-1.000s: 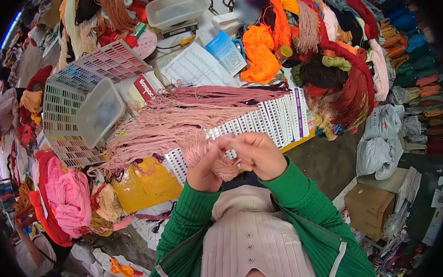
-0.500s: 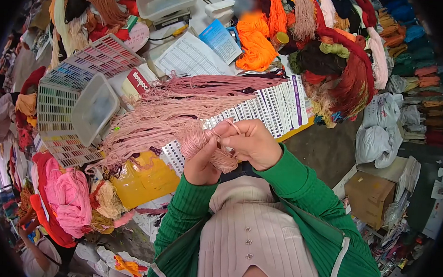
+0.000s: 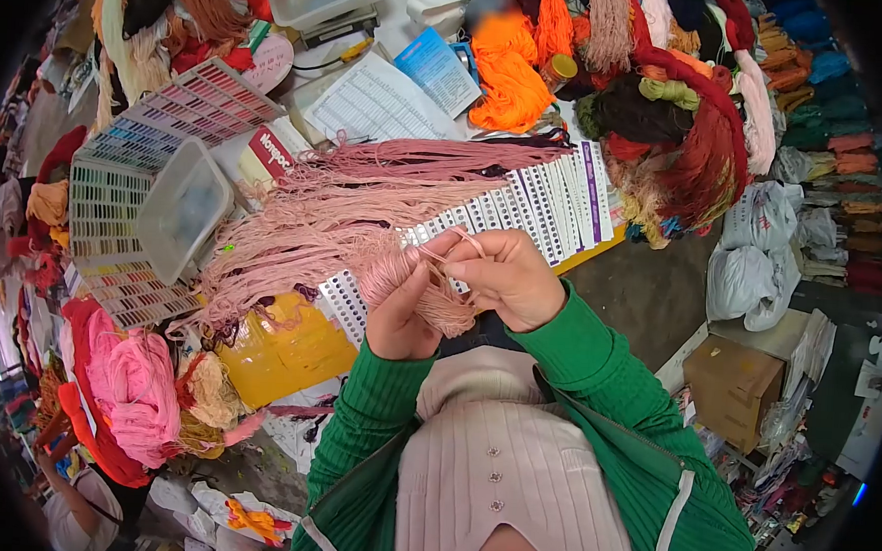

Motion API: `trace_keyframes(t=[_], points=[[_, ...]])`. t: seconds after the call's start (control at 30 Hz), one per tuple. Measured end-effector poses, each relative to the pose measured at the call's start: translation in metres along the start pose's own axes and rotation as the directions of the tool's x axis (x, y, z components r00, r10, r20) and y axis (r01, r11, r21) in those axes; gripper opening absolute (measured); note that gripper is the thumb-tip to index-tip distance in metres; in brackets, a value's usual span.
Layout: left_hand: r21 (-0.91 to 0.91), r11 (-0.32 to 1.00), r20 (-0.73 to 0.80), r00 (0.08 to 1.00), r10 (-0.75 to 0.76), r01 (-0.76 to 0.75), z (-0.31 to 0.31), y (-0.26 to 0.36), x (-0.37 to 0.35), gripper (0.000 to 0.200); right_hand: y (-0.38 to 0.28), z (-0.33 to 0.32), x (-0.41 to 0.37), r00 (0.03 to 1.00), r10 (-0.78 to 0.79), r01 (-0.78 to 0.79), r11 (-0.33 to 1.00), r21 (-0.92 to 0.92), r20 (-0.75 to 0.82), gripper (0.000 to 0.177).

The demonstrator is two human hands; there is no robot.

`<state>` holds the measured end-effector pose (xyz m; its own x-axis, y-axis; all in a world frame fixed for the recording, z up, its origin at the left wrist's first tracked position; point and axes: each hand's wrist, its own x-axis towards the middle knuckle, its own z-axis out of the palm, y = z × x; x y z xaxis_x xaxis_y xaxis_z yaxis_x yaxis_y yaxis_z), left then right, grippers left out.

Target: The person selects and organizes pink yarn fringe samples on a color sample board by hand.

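My left hand (image 3: 405, 314) is wrapped round a bundle of pale pink thread (image 3: 389, 273), with part of the bundle hanging past the palm. My right hand (image 3: 506, 279) pinches a strand of the same thread at the bundle's upper right, and its fingers are close to my left fingertips. Behind the hands, long pink skeins (image 3: 366, 192) lie side by side on the table. A row of white cards with punched holes (image 3: 534, 206) runs along their near ends and passes behind my hands.
A colour chart (image 3: 116, 199) and a clear plastic tray (image 3: 187, 210) stand at the left. Printed sheets (image 3: 380, 98), orange yarn (image 3: 509, 75) and dark red yarn (image 3: 702, 150) lie farther back. A person (image 3: 79, 516) is partly visible at lower left.
Both hands keep their hold on the pink thread, with only small finger movements. The whole view has shifted slightly.
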<state>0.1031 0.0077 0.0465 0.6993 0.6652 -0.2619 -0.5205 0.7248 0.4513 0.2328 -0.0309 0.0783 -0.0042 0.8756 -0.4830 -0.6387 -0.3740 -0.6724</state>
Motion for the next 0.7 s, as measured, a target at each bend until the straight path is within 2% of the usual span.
trace_keyframes(t=[0.07,0.13,0.2,0.27,0.33,0.37,0.47,0.5,0.57,0.7], points=[[-0.090,0.995,0.038,0.999,-0.033,0.036,0.000,0.001,0.001,0.036,0.002,-0.004,0.001,1.000,0.003,-0.004,0.999,0.038,0.011,0.007],[-0.117,0.992,0.041,0.999,-0.035,0.040,-0.002,0.000,0.004,0.036,0.004,-0.007,0.003,0.998,-0.070,0.070,0.997,0.020,0.002,0.004],[-0.142,0.989,0.041,0.998,-0.040,0.046,-0.001,-0.003,0.006,0.037,0.004,-0.007,0.005,0.998,-0.057,0.058,0.998,0.025,-0.037,0.003],[-0.012,1.000,-0.051,0.998,0.023,-0.023,0.002,-0.007,0.007,0.036,0.005,-0.007,0.004,0.996,-0.042,0.045,0.998,0.037,-0.080,0.003],[0.042,0.999,-0.026,0.999,0.023,-0.022,0.000,-0.009,0.010,0.035,0.002,-0.009,0.004,0.991,-0.129,0.121,0.980,-0.161,-0.040,0.005],[0.092,0.995,0.003,1.000,0.025,-0.025,0.000,-0.011,0.011,0.035,0.002,-0.010,0.005,0.991,-0.126,0.118,0.981,-0.157,-0.045,0.005],[0.088,0.996,0.006,1.000,0.018,-0.018,0.008,-0.012,0.013,0.033,0.001,-0.014,0.005,0.993,-0.117,0.111,0.979,-0.173,-0.024,0.006],[0.089,0.996,0.005,1.000,0.015,-0.015,0.008,-0.013,0.014,0.033,0.001,-0.017,0.004,0.993,-0.116,0.110,0.979,-0.170,-0.026,0.006],[-0.039,0.999,-0.006,1.000,-0.017,0.016,0.005,-0.015,0.015,0.033,0.001,-0.023,0.004,0.998,-0.018,0.015,0.999,-0.044,-0.060,0.004],[-0.038,0.999,-0.017,0.999,-0.027,0.026,0.000,-0.019,0.016,0.035,0.006,-0.033,0.006,1.000,-0.028,0.028,0.999,0.038,0.000,0.003]])
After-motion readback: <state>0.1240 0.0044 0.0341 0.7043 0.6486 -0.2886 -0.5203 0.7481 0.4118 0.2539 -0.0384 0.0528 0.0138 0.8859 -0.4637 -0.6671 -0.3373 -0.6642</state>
